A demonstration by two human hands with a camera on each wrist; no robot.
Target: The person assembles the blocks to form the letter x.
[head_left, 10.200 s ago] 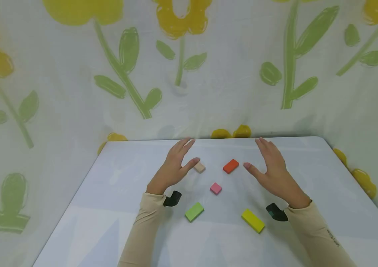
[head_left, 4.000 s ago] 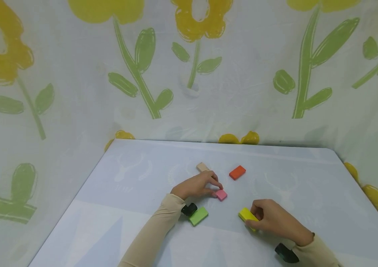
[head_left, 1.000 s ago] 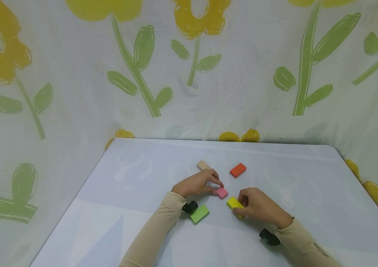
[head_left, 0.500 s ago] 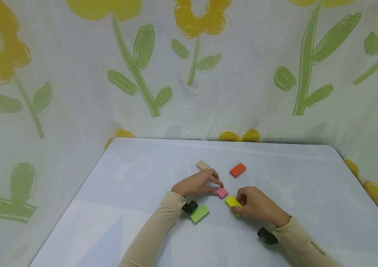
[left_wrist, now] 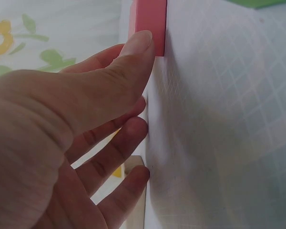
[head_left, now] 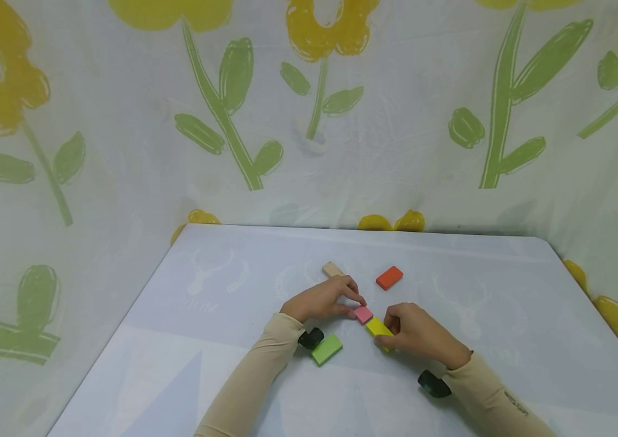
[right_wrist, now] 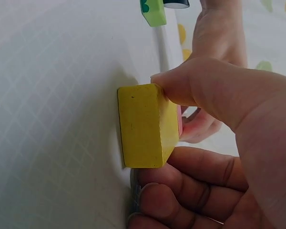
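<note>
In the head view my left hand (head_left: 322,300) pinches a small pink block (head_left: 363,314) between thumb and finger on the table. The left wrist view shows the thumb against the side of that pink block (left_wrist: 150,24), with the other fingers spread below. My right hand (head_left: 424,332) grips a longer yellow block (head_left: 379,328), whose far end meets or nearly meets the pink block's near corner. Up close in the right wrist view, thumb and fingers hold opposite sides of the yellow block (right_wrist: 140,126), which lies on the table.
A green block (head_left: 327,350) lies beside the left wrist's black camera (head_left: 311,338). Behind the left hand is a pale wooden block (head_left: 332,269), partly hidden. An orange-red block (head_left: 389,278) lies farther back. A flower-printed curtain (head_left: 385,121) stands beyond the white table (head_left: 265,255).
My right hand has moved the yellow block leftward and away from me, up to the pink block. Before that, both hands were raised open above the table. The left hand's hold is unchanged lately.
</note>
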